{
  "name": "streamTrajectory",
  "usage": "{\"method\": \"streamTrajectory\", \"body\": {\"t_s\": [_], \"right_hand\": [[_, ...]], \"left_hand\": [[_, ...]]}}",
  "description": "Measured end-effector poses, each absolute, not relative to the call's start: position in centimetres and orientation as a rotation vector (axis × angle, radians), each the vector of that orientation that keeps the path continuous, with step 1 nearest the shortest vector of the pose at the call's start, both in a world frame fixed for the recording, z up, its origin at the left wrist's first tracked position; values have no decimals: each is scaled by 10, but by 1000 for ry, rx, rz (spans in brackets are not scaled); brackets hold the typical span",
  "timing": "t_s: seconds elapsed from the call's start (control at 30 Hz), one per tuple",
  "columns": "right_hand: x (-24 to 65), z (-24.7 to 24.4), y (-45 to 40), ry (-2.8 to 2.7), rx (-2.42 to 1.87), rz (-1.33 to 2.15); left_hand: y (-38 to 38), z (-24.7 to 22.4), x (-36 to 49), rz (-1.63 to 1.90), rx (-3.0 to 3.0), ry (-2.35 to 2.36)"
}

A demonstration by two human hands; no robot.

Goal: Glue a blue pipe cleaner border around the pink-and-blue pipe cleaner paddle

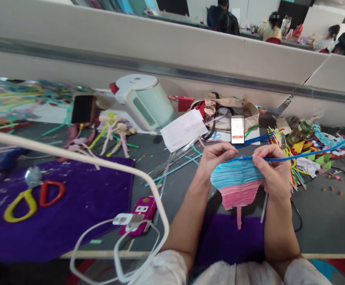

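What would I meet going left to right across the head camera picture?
Yellow loop handle → red loop handle → black-screened phone → pale kettle → the person's left hand → their right hand → small orange bits.

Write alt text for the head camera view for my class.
A person's right hand pinches a long blue pipe cleaner at the top edge of a striped blue-and-pink panel, the left hand at that edge too. The grey table bears a purple cloth, a white-lidded kettle and a lit smartphone.
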State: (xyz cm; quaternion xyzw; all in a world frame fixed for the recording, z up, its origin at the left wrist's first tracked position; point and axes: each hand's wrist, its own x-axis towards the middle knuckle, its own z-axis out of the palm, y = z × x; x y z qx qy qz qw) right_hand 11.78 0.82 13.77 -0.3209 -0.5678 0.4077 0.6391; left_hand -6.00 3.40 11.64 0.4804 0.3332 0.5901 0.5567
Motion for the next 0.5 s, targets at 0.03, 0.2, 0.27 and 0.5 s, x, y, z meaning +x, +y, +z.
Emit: {"method": "streamTrajectory", "body": {"t_s": [0.03, 0.2, 0.27, 0.5], "right_hand": [[118, 138, 7, -1293, -727, 932], [119, 140, 7, -1247, -720, 927], [121, 141, 8, -1218, -724, 942], [138, 138, 19, -1057, -762, 944]], "left_hand": [[37, 115, -61, 1427, 1117, 819], [52, 102, -71, 1734, 923, 962], [58, 97, -78, 1798, 859, 987], [58, 103, -95, 1840, 893, 954]]}}
